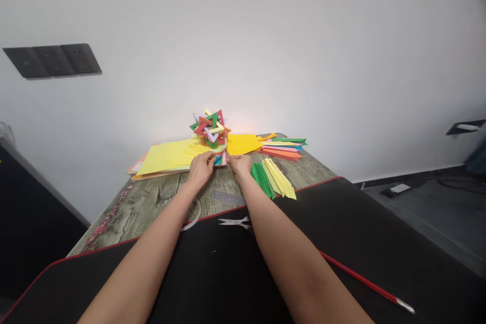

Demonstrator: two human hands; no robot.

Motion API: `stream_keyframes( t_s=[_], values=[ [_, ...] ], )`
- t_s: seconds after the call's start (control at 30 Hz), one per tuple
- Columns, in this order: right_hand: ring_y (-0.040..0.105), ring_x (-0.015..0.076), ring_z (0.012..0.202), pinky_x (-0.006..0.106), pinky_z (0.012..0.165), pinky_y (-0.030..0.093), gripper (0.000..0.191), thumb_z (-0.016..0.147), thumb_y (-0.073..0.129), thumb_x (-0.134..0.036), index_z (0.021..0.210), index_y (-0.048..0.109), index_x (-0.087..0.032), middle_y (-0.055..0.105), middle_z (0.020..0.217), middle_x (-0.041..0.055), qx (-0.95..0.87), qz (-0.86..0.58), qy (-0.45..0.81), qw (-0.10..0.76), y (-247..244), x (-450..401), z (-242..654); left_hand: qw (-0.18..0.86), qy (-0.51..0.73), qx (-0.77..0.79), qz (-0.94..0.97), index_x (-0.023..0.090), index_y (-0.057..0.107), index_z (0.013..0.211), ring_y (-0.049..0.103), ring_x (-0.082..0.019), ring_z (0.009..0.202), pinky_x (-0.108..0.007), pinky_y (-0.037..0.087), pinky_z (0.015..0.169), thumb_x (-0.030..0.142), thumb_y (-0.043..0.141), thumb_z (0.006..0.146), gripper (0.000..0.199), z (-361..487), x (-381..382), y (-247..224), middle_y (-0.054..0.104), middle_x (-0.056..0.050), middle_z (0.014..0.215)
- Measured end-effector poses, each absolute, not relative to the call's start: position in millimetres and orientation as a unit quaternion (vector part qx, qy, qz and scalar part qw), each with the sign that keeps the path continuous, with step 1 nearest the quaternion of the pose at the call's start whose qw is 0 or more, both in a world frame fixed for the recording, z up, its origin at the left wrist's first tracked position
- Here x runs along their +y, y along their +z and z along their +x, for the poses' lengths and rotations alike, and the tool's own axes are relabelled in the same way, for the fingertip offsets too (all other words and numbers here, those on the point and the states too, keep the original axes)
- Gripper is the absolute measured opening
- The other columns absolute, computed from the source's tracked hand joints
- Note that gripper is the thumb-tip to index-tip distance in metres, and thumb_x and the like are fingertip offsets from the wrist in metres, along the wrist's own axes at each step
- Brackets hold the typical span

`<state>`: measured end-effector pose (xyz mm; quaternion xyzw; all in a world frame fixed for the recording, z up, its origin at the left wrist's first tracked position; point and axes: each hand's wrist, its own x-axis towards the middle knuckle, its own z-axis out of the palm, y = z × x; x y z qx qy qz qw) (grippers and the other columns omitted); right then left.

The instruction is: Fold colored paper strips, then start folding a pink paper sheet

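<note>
Both hands pinch a small stack of coloured paper pieces at the table's middle.

Past the scissors (235, 221), left hand (200, 169) and right hand (239, 164) close fingertips on the stack (220, 160); beyond stands the multicoloured woven paper star (210, 129). Judging by this, squaring the pieces needs a steady, even grip.

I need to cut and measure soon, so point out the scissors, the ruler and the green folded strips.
scissors (234, 221): head view, on the blades.
ruler (228, 196): head view, mid-length of the clear strip.
green folded strips (261, 178): head view, middle of the bundle.
</note>
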<state>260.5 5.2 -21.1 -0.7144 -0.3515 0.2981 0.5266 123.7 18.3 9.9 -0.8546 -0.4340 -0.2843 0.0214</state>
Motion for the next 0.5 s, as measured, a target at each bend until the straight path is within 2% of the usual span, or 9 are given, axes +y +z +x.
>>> stream_keyframes(
  t_s=[0.1,0.27,0.33,0.5],
  values=[
    [0.062,0.0191,0.096,0.038,0.081,0.053,0.026,0.091,0.057,-0.031,0.112,0.059,-0.016,0.061,0.113,0.0074,-0.344,-0.722,0.312,0.513,-15.6,0.0,260.9,0.038,-0.279,-0.427,-0.859,0.015,0.061,0.109,0.062,-0.019,0.09,-0.037,0.049,0.082,0.026,0.049,0.093,0.023,124.2,14.9,10.1,0.067,-0.007,0.1],
    [0.062,0.0184,0.094,0.037,0.08,0.053,0.024,0.091,0.057,-0.031,0.11,0.061,-0.016,0.062,0.112,0.0069,-0.333,-0.73,0.318,0.505,-11.2,-4.8,259.6,0.075,-0.239,-0.395,-0.884,0.026,0.061,0.12,0.057,-0.023,0.098,-0.033,0.044,0.082,0.011,0.042,0.09,0.039,125.0,9.8,9.3,0.066,-0.007,0.104],
    [0.063,0.018,0.094,0.036,0.08,0.053,0.023,0.091,0.057,-0.031,0.108,0.062,-0.016,0.063,0.111,0.007,-0.331,-0.734,0.317,0.502,-10.7,-5.5,258.8,0.087,-0.219,-0.385,-0.892,0.027,0.063,0.118,0.056,-0.024,0.097,-0.033,0.044,0.08,0.012,0.042,0.09,0.038,124.8,8.9,9.2,0.065,-0.008,0.103],
    [0.062,0.0184,0.095,0.037,0.08,0.053,0.024,0.091,0.057,-0.031,0.11,0.061,-0.017,0.062,0.112,0.0072,-0.334,-0.737,0.307,0.501,-12.9,-4.3,256.9,0.11,-0.193,-0.376,-0.9,0.026,0.062,0.118,0.055,-0.025,0.096,-0.032,0.043,0.078,0.027,0.052,0.09,0.03,124.3,8.5,10.7,0.064,-0.008,0.098]
  ],
)
